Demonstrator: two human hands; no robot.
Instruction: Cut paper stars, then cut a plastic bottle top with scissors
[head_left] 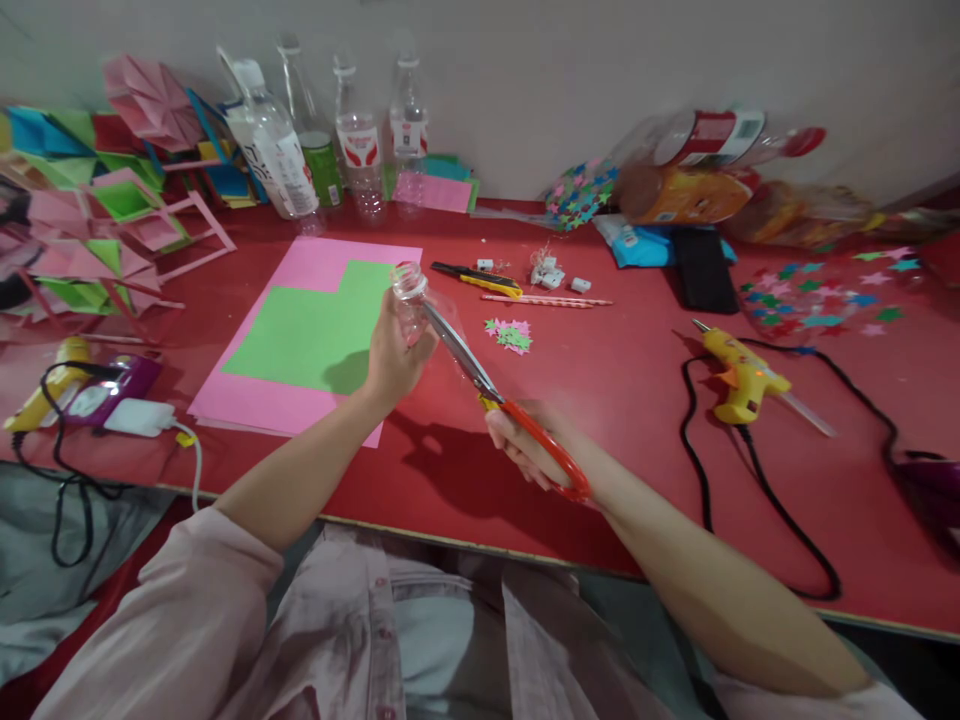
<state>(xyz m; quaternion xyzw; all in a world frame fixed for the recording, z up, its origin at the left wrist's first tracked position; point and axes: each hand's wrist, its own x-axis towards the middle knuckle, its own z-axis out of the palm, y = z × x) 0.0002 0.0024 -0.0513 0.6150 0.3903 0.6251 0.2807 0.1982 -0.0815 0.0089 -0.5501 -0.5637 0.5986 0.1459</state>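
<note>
Clear plastic bottle (409,287) is gripped by the left hand (397,357) over the tabletop (637,400), between front and back edges, red-handled scissors (484,382) are clasped by the right hand (519,452), blades (454,343) angled toward the bottle, hands apart, yellow glue gun (741,374) laid toward the right edge.

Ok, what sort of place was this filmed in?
Likely a craft workspace: flat pink and green paper sheets, a yellow pistol-shaped glue gun on the right, and long-bladed metal scissors with red handles.

dim, soft shadows, slight blur
</note>
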